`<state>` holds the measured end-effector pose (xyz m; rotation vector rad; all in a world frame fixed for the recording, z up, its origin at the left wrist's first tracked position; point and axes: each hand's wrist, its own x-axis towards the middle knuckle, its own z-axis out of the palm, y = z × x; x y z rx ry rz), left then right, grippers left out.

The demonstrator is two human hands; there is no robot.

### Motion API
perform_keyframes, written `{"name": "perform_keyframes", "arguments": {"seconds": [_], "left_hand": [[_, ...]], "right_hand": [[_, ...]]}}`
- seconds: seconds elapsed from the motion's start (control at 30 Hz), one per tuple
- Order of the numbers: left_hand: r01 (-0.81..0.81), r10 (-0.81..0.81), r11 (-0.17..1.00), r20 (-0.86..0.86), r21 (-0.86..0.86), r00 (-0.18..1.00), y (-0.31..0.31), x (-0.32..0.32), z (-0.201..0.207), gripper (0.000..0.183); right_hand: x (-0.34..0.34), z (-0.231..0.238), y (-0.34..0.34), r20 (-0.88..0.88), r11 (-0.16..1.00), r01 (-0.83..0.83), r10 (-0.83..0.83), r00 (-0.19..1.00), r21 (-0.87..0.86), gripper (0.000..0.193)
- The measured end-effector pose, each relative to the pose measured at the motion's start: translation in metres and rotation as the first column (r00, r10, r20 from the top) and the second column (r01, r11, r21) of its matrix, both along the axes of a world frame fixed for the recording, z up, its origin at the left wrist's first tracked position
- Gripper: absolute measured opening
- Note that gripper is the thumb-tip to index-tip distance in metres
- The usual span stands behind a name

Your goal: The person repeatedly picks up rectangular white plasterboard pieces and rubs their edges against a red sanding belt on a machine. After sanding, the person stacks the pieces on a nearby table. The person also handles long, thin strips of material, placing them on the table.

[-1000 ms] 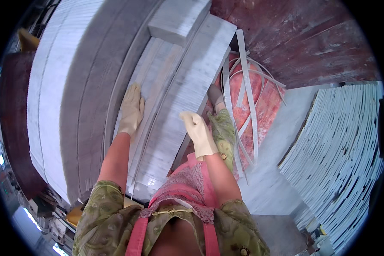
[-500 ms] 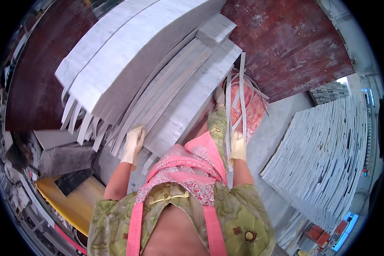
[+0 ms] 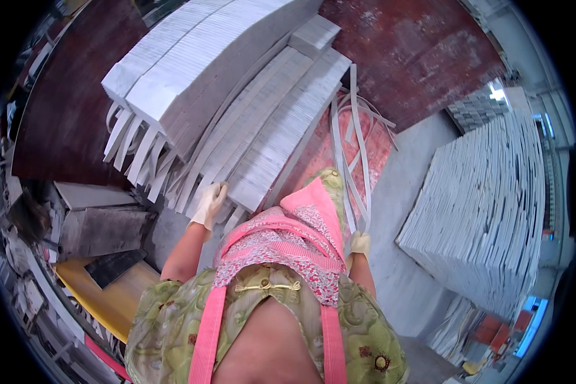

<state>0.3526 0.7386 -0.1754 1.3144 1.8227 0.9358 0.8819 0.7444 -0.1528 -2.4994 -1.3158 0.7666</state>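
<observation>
My left hand (image 3: 211, 203), in a pale glove, is closed at the near end of a stack of thin grey-white sheets (image 3: 281, 137). Flat grey strips lie over that stack, and their ends reach close to the hand. Whether a strip is inside its fingers cannot be made out. Low at my right side, my gloved right hand (image 3: 360, 243) is closed around long, narrow pale strips (image 3: 358, 137). These run away from it over a red board (image 3: 381, 153) beside the stack. My apron hides part of the right wrist.
A taller block of pale sheets (image 3: 192, 70), with strip ends hanging off its near side, rises at the far left. Another tall stack of sheets (image 3: 477, 205) stands at the right. Dark red panels (image 3: 416, 57) stand behind. A yellow surface (image 3: 125, 297) lies lower left.
My right hand has drawn back toward me along with the strips. The left hand has shifted slightly right at the stack's end. My view has moved, and my foot is now hidden.
</observation>
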Motion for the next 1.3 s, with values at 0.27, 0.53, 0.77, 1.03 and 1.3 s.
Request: {"name": "perform_keyframes", "arguments": {"seconds": [0.27,0.53,0.77,1.03,1.3], "left_hand": [[0.216,-0.221,0.957,-0.008,-0.195,0.975,0.021,0.023,-0.014,0.037],[0.348,-0.369,0.903,-0.043,-0.251,0.928,0.030,0.040,-0.048,0.040],[0.314,-0.323,0.884,0.035,-0.345,0.946,0.012,0.022,-0.034,0.040],[0.194,-0.225,0.865,-0.012,-0.463,0.974,-0.017,-0.012,-0.045,0.041],[0.155,-0.141,0.899,0.064,-0.410,0.988,-0.038,-0.013,-0.038,0.039]], "right_hand": [[0.022,-0.012,-0.097,0.044,0.967,0.250,-0.253,0.966,0.056,0.031],[0.018,-0.023,-0.168,0.298,0.803,-0.437,0.568,0.767,-0.405,0.030],[-0.012,-0.001,-0.109,0.077,0.974,0.148,-0.136,0.988,-0.170,0.044],[-0.009,-0.010,-0.089,0.071,0.984,0.103,-0.093,0.993,-0.145,0.048],[-0.024,0.005,-0.069,0.011,0.979,0.029,-0.028,1.000,-0.202,0.050]]}}
